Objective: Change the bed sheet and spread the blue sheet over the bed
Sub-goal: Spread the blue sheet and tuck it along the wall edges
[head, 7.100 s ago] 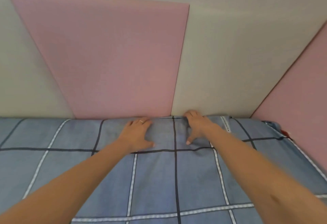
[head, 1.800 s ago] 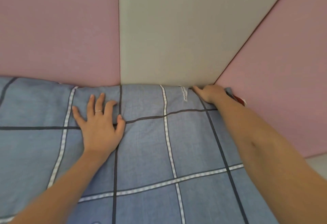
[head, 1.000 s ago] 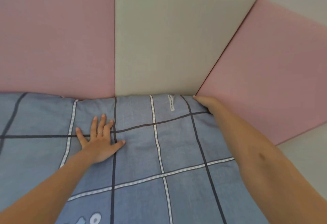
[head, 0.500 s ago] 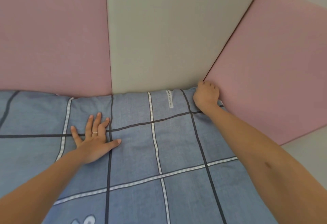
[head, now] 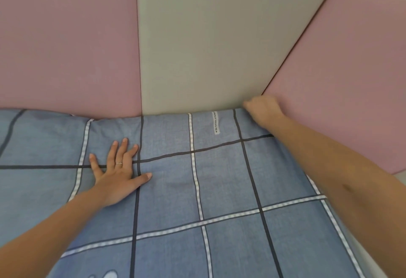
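— Pressing flat at 9 o'clock, our left hand (head: 118, 174) lies with its fingers spread wide on the blue sheet (head: 224, 185), which fills our view from 6 o'clock upward.
— And our right hand (head: 262, 107)?
— Curled at the sheet's 1 o'clock corner, against the pink panel (head: 340, 69). We cannot tell whether it grips cloth.

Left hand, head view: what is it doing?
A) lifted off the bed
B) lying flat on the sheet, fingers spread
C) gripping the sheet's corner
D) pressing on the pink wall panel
B: the left hand lies palm down with its fingers straight and spread on the blue checked sheet.
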The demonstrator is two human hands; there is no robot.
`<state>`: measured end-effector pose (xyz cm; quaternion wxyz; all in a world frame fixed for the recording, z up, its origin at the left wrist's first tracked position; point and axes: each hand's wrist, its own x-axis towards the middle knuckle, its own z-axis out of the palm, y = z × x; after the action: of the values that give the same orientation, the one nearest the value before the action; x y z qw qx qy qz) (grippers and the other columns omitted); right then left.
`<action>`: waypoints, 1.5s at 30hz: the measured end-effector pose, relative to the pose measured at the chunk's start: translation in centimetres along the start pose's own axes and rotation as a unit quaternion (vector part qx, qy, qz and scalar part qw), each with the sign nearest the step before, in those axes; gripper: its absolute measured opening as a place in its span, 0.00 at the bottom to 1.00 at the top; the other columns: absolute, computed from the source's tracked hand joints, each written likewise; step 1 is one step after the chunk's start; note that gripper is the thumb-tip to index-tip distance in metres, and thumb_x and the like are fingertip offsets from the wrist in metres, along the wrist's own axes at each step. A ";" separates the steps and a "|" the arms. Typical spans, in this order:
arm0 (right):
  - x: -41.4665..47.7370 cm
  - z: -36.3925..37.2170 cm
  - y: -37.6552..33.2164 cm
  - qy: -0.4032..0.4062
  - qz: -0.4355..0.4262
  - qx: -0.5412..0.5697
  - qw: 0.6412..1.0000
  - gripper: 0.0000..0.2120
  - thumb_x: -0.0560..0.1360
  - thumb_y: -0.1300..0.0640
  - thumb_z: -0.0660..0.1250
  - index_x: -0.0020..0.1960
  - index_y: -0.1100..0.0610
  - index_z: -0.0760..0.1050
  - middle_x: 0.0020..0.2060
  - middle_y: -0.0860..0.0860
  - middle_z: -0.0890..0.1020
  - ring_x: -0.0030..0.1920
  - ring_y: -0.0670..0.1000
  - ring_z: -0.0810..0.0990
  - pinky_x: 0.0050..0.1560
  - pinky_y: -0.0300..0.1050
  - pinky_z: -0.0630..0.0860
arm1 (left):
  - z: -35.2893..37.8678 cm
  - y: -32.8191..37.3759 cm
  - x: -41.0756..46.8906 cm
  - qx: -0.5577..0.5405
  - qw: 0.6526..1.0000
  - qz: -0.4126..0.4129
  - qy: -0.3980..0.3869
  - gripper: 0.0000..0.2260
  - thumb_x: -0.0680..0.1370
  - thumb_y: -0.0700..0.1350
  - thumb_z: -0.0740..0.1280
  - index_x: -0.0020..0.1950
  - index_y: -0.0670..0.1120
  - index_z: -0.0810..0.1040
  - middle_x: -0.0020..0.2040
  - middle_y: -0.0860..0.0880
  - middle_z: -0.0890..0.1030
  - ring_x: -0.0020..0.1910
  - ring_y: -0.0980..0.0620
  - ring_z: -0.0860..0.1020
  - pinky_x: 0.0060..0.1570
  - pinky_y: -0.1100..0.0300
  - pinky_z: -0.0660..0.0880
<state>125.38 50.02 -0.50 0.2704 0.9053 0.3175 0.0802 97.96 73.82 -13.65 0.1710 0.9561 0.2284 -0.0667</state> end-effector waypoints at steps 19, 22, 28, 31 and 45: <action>-1.6 0.5 -5.9 0.031 0.079 -0.036 0.996 0.15 0.78 0.57 0.57 0.63 0.57 0.73 0.61 0.59 0.70 0.61 0.60 0.69 0.60 0.50 0.66 | 1.7 0.2 -0.5 -0.011 0.962 0.103 0.254 0.24 0.78 0.54 0.52 0.70 0.47 0.70 0.72 0.47 0.69 0.74 0.49 0.62 0.70 0.33 0.44; -9.0 -2.4 -14.5 0.066 -0.108 0.254 0.959 0.27 0.78 0.42 0.50 0.75 0.50 0.59 0.71 0.57 0.65 0.71 0.61 0.61 0.69 0.61 0.59 | 1.5 0.6 -0.8 -0.021 0.957 0.081 0.279 0.22 0.77 0.51 0.53 0.66 0.42 0.72 0.70 0.44 0.70 0.73 0.47 0.63 0.68 0.30 0.47; -17.0 5.9 -6.9 -0.002 -0.011 0.145 0.989 0.36 0.73 0.30 0.34 0.77 0.43 0.44 0.77 0.49 0.52 0.75 0.63 0.54 0.72 0.65 0.50 | -1.0 -0.8 -7.7 -0.161 0.885 -0.119 0.420 0.17 0.75 0.43 0.58 0.62 0.43 0.73 0.72 0.44 0.68 0.75 0.46 0.59 0.68 0.35 0.42; -18.7 6.2 -2.7 -0.045 0.174 0.234 0.955 0.44 0.72 0.34 0.33 0.76 0.61 0.54 0.74 0.63 0.59 0.73 0.63 0.60 0.73 0.61 0.54 | -1.0 -1.1 -12.7 -0.198 0.905 -0.152 0.344 0.17 0.74 0.43 0.59 0.62 0.44 0.74 0.74 0.42 0.63 0.76 0.44 0.55 0.67 0.33 0.42; -56.4 6.2 -4.7 -0.091 0.145 0.258 0.951 0.28 0.78 0.40 0.52 0.75 0.49 0.61 0.74 0.50 0.63 0.72 0.58 0.65 0.73 0.52 0.53 | -1.4 16.7 -24.6 -0.164 0.984 0.039 0.050 0.20 0.76 0.41 0.65 0.68 0.48 0.72 0.76 0.39 0.56 0.76 0.44 0.50 0.70 0.35 0.45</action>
<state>80.54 15.47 -6.75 0.0412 0.9839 0.1668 -0.0486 83.89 50.20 -2.32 0.3165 0.9254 0.2066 0.0266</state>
